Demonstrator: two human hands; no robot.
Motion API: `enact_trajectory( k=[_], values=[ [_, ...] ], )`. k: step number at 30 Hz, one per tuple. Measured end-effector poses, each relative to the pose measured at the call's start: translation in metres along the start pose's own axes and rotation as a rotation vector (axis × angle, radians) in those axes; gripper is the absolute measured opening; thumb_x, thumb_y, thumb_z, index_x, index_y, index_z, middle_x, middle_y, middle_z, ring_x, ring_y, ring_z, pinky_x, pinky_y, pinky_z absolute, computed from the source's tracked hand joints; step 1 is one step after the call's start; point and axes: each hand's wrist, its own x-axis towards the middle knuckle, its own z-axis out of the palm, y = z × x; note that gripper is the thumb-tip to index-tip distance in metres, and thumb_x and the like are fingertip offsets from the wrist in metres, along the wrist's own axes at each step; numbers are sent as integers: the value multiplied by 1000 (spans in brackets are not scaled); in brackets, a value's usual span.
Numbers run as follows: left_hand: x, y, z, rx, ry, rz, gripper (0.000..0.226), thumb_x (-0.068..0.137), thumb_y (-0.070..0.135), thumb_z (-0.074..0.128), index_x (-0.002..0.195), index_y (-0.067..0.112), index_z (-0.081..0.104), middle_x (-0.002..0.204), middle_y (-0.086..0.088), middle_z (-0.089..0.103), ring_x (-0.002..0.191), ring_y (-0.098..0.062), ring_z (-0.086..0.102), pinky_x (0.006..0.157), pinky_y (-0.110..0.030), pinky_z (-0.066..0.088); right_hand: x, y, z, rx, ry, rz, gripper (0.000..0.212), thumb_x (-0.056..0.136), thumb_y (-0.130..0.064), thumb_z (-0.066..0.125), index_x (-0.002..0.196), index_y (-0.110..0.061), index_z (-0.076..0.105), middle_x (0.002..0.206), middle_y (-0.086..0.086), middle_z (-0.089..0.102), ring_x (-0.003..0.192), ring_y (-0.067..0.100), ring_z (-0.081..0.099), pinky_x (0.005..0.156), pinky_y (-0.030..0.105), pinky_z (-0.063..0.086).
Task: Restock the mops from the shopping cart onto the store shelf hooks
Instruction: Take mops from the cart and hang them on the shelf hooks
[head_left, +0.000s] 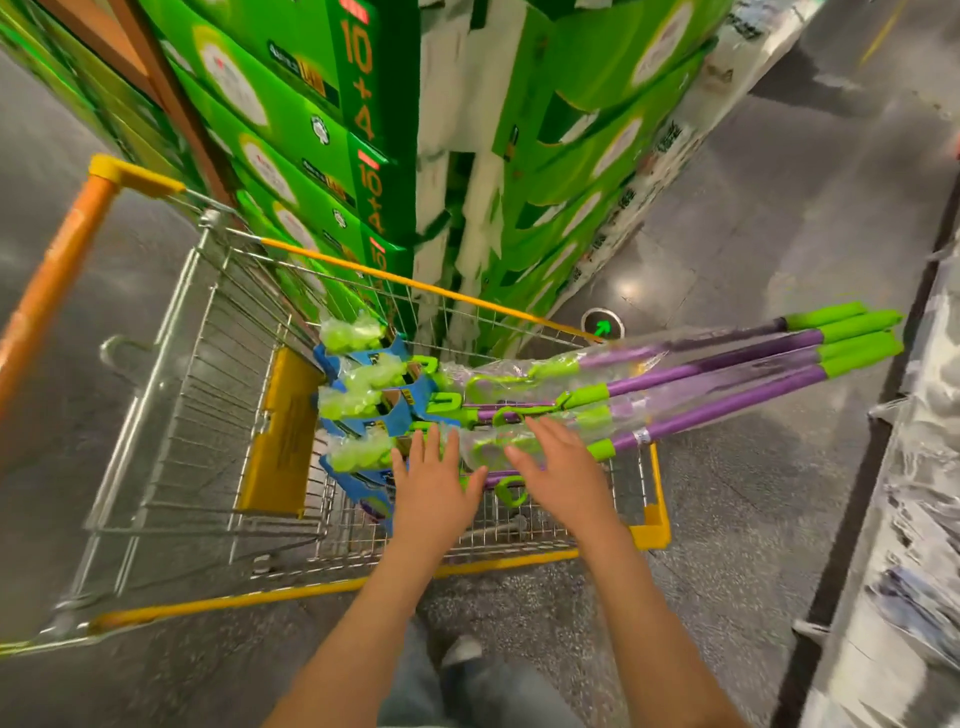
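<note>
Step in hand: pick-up from shopping cart (171, 415). Mops (597, 400) are stacked at the cart's far right corner, purple handles projected over its right edge. Left hand (434, 475) and right hand (558, 467) are held over the stack, fingers straight and spread, nothing gripped. Next move judged: one wrapped handle to be clasped and lifted clear of the others. Shelf hooks not seen.

Purple-and-green mops (717, 384), yellow-rimmed silver cart (649, 535), green boxes (291, 104), grey floor (753, 208).
</note>
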Motion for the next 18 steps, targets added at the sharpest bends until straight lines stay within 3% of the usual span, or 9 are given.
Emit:
enact_trajectory(
  k=[3,5,8,10,12,14,18],
  values=[
    [13,4,21,13,-13,-30,98,85,75,0,160,16,22,167,-13,17,155,-30,5,120,-55,-12,18,21,14,-80,-47,-17,67,98,-61,45,154,-26,35,161,1,33,150,20,25,123,42,22],
    [22,8,38,-36,-45,-77,100,83,75,-1,159,16,23,166,-12,17,155,-29,6,120,-53,-14,29,37,22,-126,-83,-37,67,98,-61,45,155,-26,34,161,2,32,150,21,24,123,41,19],
    [39,14,62,-210,-105,-197,75,102,60,29,158,11,24,165,-15,22,153,-31,16,123,-49,5,45,57,31,-166,-130,-75,68,97,-62,44,155,-27,32,162,2,31,151,21,22,124,40,16],
    [47,22,77,-375,-93,-316,68,105,49,37,154,3,31,158,-20,35,147,-34,30,120,-46,24,56,71,37,-194,-178,-109,69,97,-63,44,155,-28,32,162,0,31,150,21,23,124,40,15],
    [53,31,88,-584,-112,-486,70,105,49,37,153,-1,30,156,-22,37,144,-36,36,115,-45,32,66,86,43,-213,-240,-158,69,97,-62,44,155,-27,32,161,-1,33,149,21,25,124,39,17],
    [61,41,102,-794,-120,-670,71,106,50,34,155,-1,26,159,-21,33,145,-36,34,115,-45,31,74,99,48,-237,-302,-215,69,97,-62,45,155,-25,34,159,-1,37,147,21,30,121,38,23],
    [79,52,127,-1088,-113,-903,70,106,55,25,144,2,49,146,-21,49,133,-36,48,109,-43,38,86,121,55,-294,-374,-279,65,99,-61,43,153,-25,39,155,-1,44,143,20,37,117,35,28]
  ],
)
